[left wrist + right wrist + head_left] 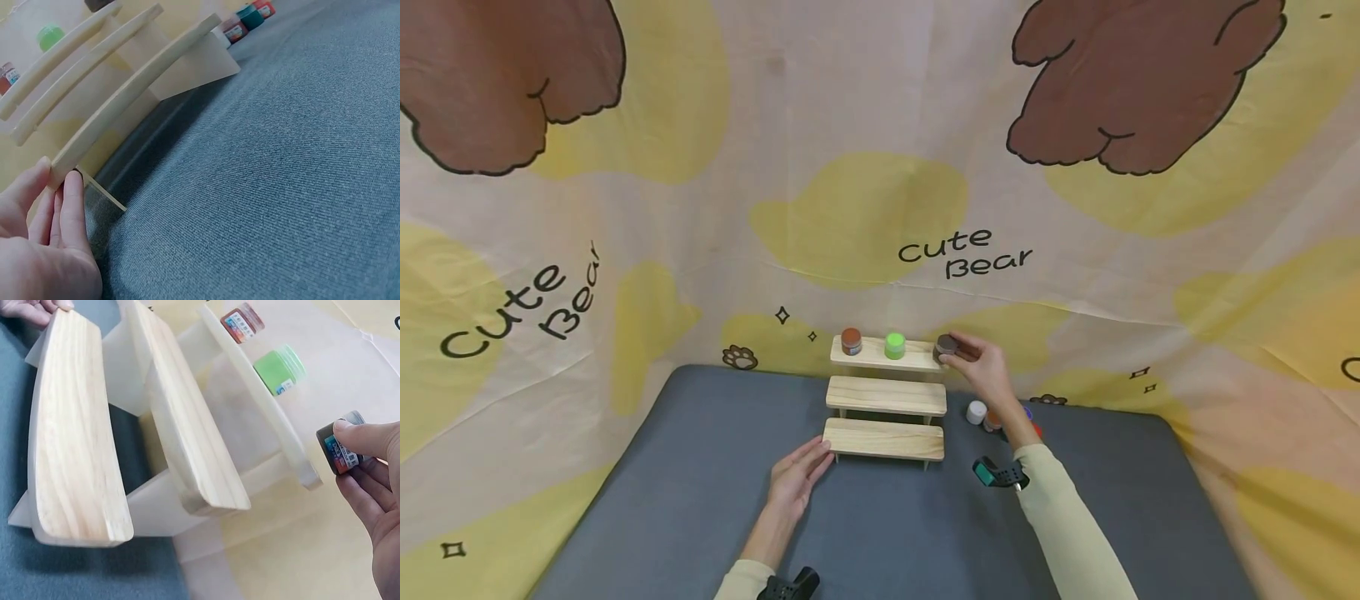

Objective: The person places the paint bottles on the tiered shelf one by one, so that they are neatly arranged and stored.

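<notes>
A small dark paint jar (945,347) is pinched between the thumb and fingers of my right hand (985,371), at the right end of the top shelf (872,361) of a three-step wooden rack. In the right wrist view a gap shows between this jar (337,450) and the shelf end. A reddish-brown jar (851,341) and a bright green jar (895,346) stand on that shelf. My left hand (793,482) grips the left end of the lowest shelf (883,439), thumb on one face and fingers beneath. The middle shelf (886,396) is bare.
More jars stand on the grey cloth right of the rack: a white jar (976,412), a brown jar (233,29), a teal jar (250,17) and a red jar (265,8). My right forearm partly covers them from above. A patterned curtain (850,250) hangs behind.
</notes>
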The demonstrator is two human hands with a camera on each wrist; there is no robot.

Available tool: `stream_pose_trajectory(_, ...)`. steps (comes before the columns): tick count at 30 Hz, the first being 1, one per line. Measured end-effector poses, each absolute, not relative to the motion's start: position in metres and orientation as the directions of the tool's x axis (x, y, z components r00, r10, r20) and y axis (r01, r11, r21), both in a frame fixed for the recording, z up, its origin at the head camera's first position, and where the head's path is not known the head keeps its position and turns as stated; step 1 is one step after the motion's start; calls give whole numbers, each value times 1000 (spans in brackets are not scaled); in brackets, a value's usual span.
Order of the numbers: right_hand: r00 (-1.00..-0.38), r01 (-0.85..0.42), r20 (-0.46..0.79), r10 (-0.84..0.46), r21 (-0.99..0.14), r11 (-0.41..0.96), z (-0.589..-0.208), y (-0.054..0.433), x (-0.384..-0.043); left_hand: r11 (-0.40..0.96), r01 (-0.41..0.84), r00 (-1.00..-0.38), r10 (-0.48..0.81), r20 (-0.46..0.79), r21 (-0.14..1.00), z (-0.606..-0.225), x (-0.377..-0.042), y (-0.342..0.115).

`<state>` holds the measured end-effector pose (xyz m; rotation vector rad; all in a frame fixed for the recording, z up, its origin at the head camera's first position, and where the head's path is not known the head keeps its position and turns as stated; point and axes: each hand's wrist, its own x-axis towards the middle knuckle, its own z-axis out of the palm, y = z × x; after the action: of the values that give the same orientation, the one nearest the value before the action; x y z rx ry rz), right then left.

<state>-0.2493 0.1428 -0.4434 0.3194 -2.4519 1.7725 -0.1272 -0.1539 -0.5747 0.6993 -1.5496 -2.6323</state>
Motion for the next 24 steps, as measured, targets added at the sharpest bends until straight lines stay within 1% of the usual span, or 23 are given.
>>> stream_pose_trajectory(3,-970,-236,207,-124,-923,303,-443,137,-252,-506,-211,-904,-224,-364,836,-576,-127,-154)
stream_pose_trajectory(10,-976,-210,181,-118,-925,316,-439,127,-255,-502,-220,-904,-218,-368,836,-577,-130,-154)
stream_pose_trajectory(13,-974,-223,195,-120,-927,302,-440,126,-257,-504,-226,-900,-219,-376,834,-575,-131,-153)
stream_pose_trajectory(20,-971,-234,202,-129,-911,340,-446,126,-259,-494,-237,-894,-228,-387,837,-574,-129,-153)
stream_pose_trajectory(24,-971,-232,201,-126,-913,334,-447,125,-260,-492,-234,-895,-228,-384,838,-573,-129,-154)
